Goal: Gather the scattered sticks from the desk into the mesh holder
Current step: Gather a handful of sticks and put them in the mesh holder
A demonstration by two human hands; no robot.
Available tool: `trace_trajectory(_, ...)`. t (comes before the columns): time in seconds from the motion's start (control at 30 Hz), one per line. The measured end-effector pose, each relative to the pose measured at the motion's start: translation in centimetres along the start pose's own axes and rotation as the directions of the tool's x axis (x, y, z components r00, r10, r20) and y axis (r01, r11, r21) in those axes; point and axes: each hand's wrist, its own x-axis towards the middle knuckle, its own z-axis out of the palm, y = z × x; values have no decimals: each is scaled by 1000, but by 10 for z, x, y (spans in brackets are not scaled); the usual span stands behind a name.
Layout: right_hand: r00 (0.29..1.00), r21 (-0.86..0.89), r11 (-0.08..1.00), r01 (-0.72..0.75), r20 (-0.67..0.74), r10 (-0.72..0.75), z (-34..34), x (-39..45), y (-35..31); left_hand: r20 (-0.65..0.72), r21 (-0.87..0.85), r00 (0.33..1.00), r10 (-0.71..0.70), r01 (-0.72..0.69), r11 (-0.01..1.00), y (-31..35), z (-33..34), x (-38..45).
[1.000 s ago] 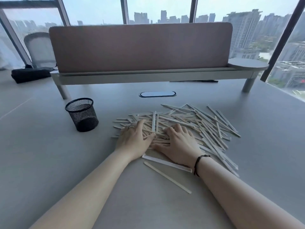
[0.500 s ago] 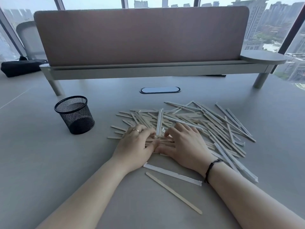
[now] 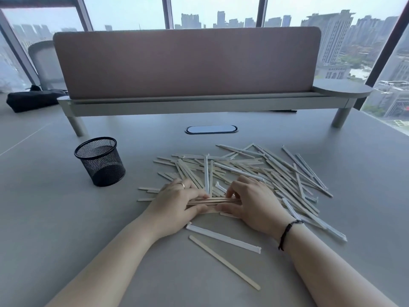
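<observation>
Wooden sticks [image 3: 254, 171] beyond counting mid-frame, my left hand [image 3: 174, 204] and right hand [image 3: 254, 202] pinching one small bundle [image 3: 212, 201], one mesh holder [image 3: 100, 161] left.

My grey desk [image 3: 66, 218] has a pinkish divider screen [image 3: 188, 63]; big windows [image 3: 287, 9] show hazy city towers.

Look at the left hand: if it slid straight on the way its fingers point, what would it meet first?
The left hand points right along the bundle of sticks that it grips, so it would probably meet the right hand holding the other end.
</observation>
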Motion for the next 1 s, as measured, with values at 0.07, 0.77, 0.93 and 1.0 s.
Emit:
trace_trajectory(0.07,1000,-15,1000,23,2,-23,0,0,0,-9,23,1000,30,-30,999,2,2,0)
trace_trajectory(0.77,906,364,914,182,-423,-12,3,-6,-16,-208,314,935,286,-213,925,28,-2,-1)
trace_trajectory(0.93,900,466,883,48,-404,164,-21,-4,-7,-505,-71,862,32,-79,994,26,-25,0)
trace_trajectory(1.0,880,309,946,-98,-417,228,-28,-3,7,-619,-429,755,-218,-92,899,28,-42,5)
